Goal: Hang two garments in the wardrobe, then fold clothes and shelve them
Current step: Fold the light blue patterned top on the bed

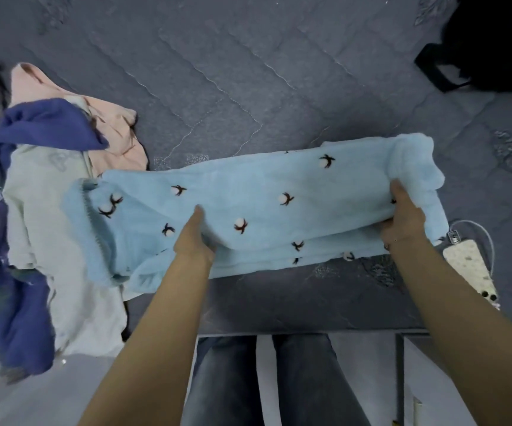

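Unfolded clothes pile left; light-blue fleece garment lies across the bed's near edge. Left hand pinches its middle, right hand grips its right end; uneven pull may skew the fold

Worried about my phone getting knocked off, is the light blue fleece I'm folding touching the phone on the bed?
Cannot tell. In the head view the light blue fleece ends right beside the phone, but no clear contact or gap shows there.
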